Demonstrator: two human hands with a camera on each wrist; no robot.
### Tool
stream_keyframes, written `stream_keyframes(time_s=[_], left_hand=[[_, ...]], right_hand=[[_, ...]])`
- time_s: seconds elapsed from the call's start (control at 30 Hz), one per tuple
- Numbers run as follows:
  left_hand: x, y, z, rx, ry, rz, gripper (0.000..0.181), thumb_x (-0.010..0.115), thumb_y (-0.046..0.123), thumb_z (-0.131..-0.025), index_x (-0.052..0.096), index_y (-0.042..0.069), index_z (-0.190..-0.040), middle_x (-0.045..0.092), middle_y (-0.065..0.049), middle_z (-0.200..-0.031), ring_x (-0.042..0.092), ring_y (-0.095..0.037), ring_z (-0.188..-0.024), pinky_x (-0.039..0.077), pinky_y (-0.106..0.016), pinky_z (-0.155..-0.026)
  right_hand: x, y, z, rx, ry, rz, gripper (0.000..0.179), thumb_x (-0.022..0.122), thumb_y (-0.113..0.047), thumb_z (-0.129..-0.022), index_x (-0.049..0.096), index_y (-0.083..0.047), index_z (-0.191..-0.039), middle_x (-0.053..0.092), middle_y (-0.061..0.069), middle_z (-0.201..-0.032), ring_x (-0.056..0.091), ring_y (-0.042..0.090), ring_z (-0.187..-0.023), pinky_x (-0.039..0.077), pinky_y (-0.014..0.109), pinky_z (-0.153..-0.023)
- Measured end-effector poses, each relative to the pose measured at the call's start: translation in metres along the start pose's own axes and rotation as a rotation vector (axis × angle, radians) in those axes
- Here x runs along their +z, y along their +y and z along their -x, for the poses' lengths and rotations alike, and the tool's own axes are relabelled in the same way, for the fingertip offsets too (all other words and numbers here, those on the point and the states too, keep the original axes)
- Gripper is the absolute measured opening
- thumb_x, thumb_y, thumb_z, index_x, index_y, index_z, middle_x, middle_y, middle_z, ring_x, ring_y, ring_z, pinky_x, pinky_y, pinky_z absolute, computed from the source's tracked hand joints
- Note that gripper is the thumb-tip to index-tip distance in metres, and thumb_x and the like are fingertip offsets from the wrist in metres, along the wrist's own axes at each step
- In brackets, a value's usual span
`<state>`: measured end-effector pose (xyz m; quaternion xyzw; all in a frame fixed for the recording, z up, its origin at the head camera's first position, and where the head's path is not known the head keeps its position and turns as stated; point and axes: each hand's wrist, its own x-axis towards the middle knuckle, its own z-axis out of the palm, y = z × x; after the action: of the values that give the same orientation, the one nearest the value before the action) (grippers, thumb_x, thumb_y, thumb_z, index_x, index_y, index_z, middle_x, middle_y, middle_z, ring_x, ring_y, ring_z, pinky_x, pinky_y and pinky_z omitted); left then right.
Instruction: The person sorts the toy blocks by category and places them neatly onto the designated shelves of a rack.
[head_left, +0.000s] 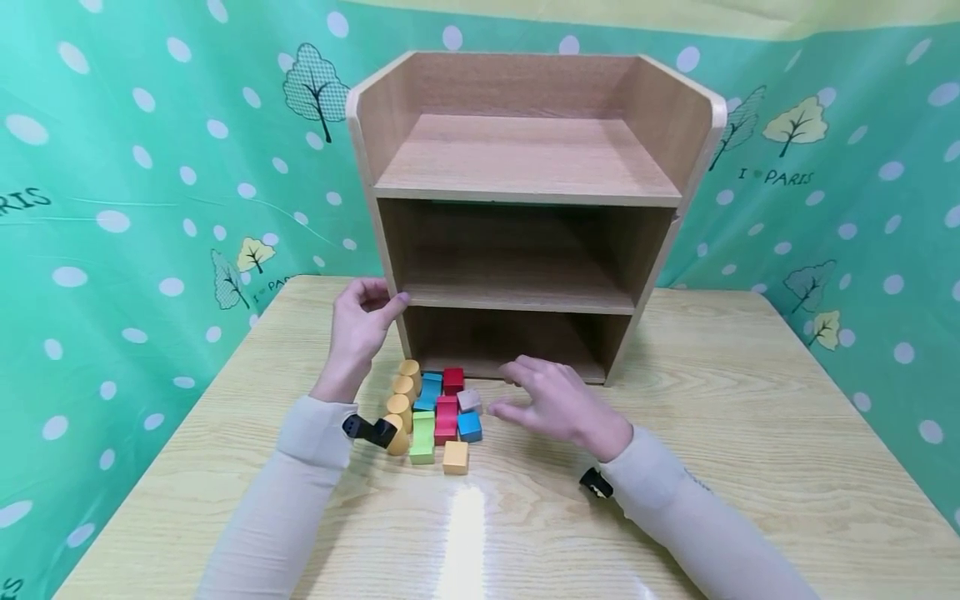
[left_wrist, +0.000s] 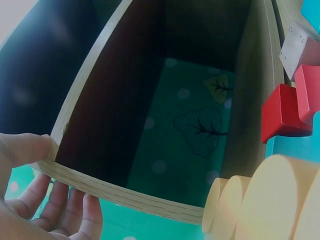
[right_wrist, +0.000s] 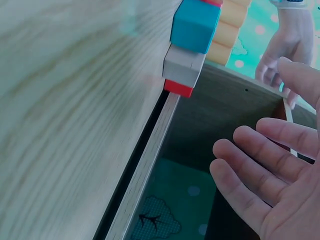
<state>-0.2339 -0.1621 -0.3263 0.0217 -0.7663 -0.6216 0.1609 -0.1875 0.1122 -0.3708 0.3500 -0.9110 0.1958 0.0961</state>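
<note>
A small wooden shelf unit (head_left: 525, 158) with an open top and two compartments below stands on the table. My left hand (head_left: 358, 329) grips its left side panel, thumb on the front edge at the middle board, fingers round the outer face. My right hand (head_left: 551, 400) hovers before the lowest compartment, fingers spread and holding nothing. Between the hands, toy blocks sit close together: several yellow cylinders (head_left: 399, 407), a blue bridge block (head_left: 428, 392), a red cube (head_left: 453, 381), a red bridge block (head_left: 446, 417), a grey cube (head_left: 469, 400), a blue cube (head_left: 470, 427) and a green bridge block (head_left: 422, 437).
An orange-yellow cube (head_left: 455, 457) lies nearest me, a little apart from the group. The light wooden table (head_left: 750, 467) extends to both sides. A green dotted cloth (head_left: 150, 208) hangs behind and around it; in the left wrist view, it shows through the shelf's lowest compartment.
</note>
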Motion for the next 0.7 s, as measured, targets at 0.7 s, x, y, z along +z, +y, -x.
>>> stream_keyframes(time_s=[0.7], left_hand=[[0.000, -0.001, -0.001, -0.009, -0.005, -0.005, 0.042, 0.074, 0.026, -0.084, 0.055, 0.005, -0.115, 0.056, -0.008, -0.111, 0.053, -0.022, -0.100, 0.048, -0.028, -0.085]], right_hand=[[0.008, -0.019, 0.001, 0.041, -0.131, -0.173, 0.050, 0.071, -0.045, -0.083, 0.062, -0.012, -0.120, 0.063, 0.001, -0.110, 0.060, 0.014, -0.091, 0.051, 0.025, -0.073]])
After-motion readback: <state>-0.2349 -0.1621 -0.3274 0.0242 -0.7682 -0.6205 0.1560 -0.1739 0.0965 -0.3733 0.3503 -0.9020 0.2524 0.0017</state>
